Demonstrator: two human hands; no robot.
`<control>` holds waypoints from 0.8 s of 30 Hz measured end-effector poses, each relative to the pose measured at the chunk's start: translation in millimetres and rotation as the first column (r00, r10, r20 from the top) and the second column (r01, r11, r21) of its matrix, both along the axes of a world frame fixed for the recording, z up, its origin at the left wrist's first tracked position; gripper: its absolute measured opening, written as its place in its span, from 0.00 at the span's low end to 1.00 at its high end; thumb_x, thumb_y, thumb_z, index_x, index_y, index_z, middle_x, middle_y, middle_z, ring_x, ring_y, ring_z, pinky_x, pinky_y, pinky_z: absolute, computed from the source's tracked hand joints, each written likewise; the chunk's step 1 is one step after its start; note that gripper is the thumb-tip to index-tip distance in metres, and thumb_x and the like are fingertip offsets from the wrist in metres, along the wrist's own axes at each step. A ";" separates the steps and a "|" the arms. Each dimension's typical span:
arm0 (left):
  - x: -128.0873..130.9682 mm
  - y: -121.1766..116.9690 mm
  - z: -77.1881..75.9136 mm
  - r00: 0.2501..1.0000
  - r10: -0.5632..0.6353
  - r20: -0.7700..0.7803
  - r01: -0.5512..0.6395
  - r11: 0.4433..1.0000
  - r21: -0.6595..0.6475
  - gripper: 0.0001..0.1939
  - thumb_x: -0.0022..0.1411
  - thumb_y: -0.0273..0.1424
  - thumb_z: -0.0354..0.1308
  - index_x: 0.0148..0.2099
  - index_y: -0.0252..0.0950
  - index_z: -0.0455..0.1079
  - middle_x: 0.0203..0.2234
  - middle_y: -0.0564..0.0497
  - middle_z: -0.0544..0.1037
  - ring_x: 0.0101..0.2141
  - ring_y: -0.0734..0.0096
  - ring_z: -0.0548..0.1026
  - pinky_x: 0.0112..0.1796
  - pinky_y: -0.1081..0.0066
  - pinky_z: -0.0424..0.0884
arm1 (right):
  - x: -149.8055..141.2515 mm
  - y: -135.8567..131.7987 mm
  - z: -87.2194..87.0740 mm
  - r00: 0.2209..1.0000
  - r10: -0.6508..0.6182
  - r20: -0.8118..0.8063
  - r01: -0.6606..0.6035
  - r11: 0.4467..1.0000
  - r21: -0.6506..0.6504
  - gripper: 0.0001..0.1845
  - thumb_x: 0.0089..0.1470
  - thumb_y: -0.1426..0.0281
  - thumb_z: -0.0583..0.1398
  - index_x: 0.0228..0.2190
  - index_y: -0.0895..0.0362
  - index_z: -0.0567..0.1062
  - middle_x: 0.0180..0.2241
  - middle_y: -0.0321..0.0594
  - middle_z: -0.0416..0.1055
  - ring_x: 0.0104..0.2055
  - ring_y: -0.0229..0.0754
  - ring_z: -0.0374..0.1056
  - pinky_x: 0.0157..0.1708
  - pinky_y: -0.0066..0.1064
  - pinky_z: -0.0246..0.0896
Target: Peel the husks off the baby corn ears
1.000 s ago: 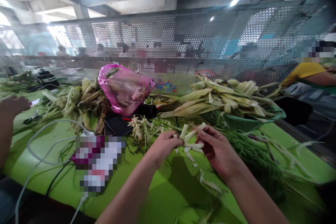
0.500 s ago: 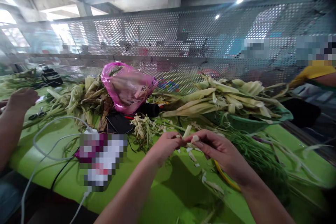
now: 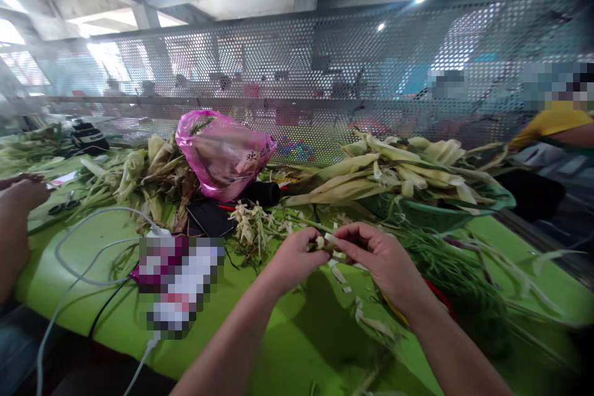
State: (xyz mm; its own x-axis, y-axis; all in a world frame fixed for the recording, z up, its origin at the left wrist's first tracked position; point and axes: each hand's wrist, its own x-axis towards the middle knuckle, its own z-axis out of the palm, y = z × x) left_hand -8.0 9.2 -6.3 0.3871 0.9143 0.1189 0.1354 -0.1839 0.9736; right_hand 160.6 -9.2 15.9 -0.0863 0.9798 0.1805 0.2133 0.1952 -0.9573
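My left hand (image 3: 294, 257) and my right hand (image 3: 375, 253) meet above the green table (image 3: 301, 346), both pinched on a short pale stalk piece (image 3: 323, 241) held between their fingertips. Only the ends of the piece show between the fingers. Small pale trimmings (image 3: 338, 275) lie on the table just below the hands. A green basket (image 3: 445, 213) piled with long pale husked stalks (image 3: 394, 173) stands behind my right hand.
A pink plastic bag (image 3: 223, 151) sits on a heap of husks (image 3: 148, 176) at centre left. A black phone (image 3: 208, 216), white cables (image 3: 74, 260) and scissors (image 3: 62, 205) lie left. Another person's hand (image 3: 18, 198) rests at the left edge; a perforated metal screen (image 3: 301, 68) backs the table.
The longer pale strips that stuck out between my hands are gone; only a short stub shows now. My hands have drawn closer together and my fingers have closed over the piece.
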 end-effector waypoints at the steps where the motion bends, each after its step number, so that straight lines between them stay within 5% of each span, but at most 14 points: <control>1: 0.0 0.0 0.6 1.000 -0.007 0.004 0.007 1.000 -0.009 0.04 0.51 0.28 0.56 0.32 0.34 0.66 0.24 0.56 0.65 0.28 0.75 0.62 0.33 0.74 0.59 | 0.1 -0.3 0.2 1.000 -0.003 0.002 0.003 1.000 -0.010 0.13 0.46 0.60 0.67 0.32 0.56 0.77 0.27 0.37 0.72 0.27 0.37 0.63 0.27 0.28 0.61; 12: -2.1 1.5 -1.1 0.997 -0.073 -0.028 0.073 0.997 0.029 0.05 0.53 0.31 0.56 0.30 0.34 0.64 0.24 0.57 0.62 0.28 0.76 0.60 0.32 0.75 0.58 | 1.5 -2.2 1.3 0.997 0.048 0.065 -0.047 0.999 -0.021 0.12 0.47 0.60 0.66 0.30 0.55 0.78 0.26 0.37 0.73 0.26 0.37 0.63 0.26 0.28 0.59; 19: -2.1 2.3 -4.6 0.978 -0.086 -0.192 0.111 0.986 0.127 0.08 0.55 0.35 0.56 0.30 0.36 0.63 0.24 0.57 0.64 0.28 0.75 0.61 0.32 0.74 0.58 | 0.2 -0.7 2.2 0.969 -0.047 0.243 -0.001 0.980 0.197 0.08 0.47 0.61 0.65 0.28 0.53 0.79 0.31 0.41 0.72 0.34 0.45 0.67 0.32 0.33 0.61; 24: -2.6 0.7 -2.0 0.974 -0.103 -0.202 0.125 0.987 0.100 0.08 0.55 0.35 0.56 0.30 0.36 0.63 0.24 0.57 0.65 0.28 0.74 0.62 0.31 0.74 0.59 | 1.6 0.1 3.5 0.959 -0.015 0.282 -0.049 0.975 0.217 0.07 0.49 0.62 0.64 0.27 0.52 0.78 0.29 0.40 0.72 0.33 0.44 0.67 0.34 0.34 0.61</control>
